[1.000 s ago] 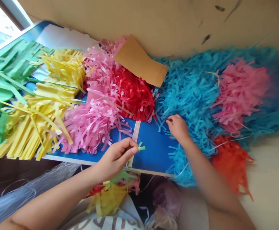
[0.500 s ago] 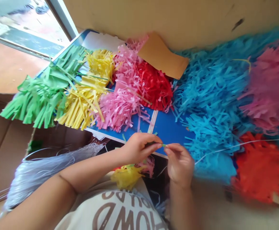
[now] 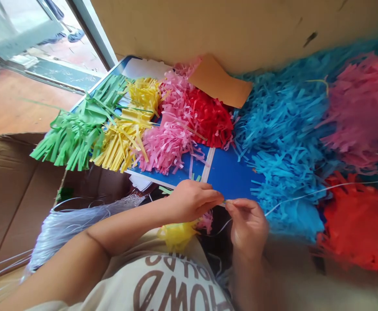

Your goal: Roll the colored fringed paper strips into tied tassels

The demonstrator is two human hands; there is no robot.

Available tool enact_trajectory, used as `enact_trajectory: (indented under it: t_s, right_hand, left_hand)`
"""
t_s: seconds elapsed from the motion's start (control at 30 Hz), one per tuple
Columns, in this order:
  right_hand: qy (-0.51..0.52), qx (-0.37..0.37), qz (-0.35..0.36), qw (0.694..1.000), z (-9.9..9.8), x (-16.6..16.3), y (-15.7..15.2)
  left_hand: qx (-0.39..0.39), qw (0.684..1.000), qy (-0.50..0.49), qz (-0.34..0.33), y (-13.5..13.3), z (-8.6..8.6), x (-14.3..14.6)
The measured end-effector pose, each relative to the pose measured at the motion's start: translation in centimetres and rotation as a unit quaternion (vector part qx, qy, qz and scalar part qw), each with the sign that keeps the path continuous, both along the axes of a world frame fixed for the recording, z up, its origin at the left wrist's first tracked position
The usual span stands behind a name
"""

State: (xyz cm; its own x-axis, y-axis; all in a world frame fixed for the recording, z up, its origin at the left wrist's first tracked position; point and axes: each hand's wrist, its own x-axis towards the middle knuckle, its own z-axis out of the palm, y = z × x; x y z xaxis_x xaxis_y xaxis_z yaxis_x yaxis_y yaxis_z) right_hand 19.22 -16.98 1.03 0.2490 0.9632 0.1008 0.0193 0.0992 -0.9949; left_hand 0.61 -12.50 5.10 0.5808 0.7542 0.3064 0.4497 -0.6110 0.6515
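My left hand (image 3: pixel 192 200) is closed in a pinch on a small green paper strip, of which only a sliver shows between the fingertips. My right hand (image 3: pixel 247 222) meets it fingertip to fingertip, closed on a thin white string (image 3: pixel 305 195) that runs off to the right over the paper. Both hands hover at the near edge of a blue board (image 3: pixel 231 175). Below my left hand hang yellow (image 3: pixel 176 233) and pink paper fringes.
On the board lie shredded paper tassels: green (image 3: pixel 75 129), yellow (image 3: pixel 127 129), pink (image 3: pixel 166 142), red (image 3: pixel 208 116). A big blue pile (image 3: pixel 280 138), more pink (image 3: pixel 360 108) and orange (image 3: pixel 357 224) lie right. A bundle of white string (image 3: pixel 72 224) sits in a cardboard box (image 3: pixel 14 181) at left. A brown envelope (image 3: pixel 219 82) leans on the wall.
My right hand left the blue paper pile and came back to meet my left hand's fingertips. The view swung left and down, showing the box and string bundle.
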Motion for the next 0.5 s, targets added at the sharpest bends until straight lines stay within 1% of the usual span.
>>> enact_trajectory:
  t_s: [0.1, 0.23, 0.33, 0.43, 0.5]
  right_hand:
    - [-0.011, 0.012, 0.031, 0.999, 0.04, 0.31, -0.04]
    - [-0.03, 0.036, 0.084, 0.995, 0.38, 0.37, 0.0]
    - [-0.053, 0.053, 0.085, 0.994, 0.62, 0.25, -0.15]
    - [-0.091, 0.039, 0.087, 0.991, 0.7, 0.24, -0.46]
    - [-0.088, 0.009, 0.092, 0.992, 0.75, 0.38, -0.61]
  left_hand:
    - [0.001, 1.0, 0.019, -0.003, -0.14, -0.1, 0.29]
    - [-0.032, 0.998, 0.05, -0.005, -0.47, -0.05, 0.59]
    - [-0.053, 0.998, 0.045, -0.009, -0.66, 0.19, 0.48]
    - [-0.049, 0.998, 0.027, -0.02, -0.79, 0.26, 0.27]
    - [-0.046, 0.999, 0.018, -0.022, -0.86, 0.17, 0.12]
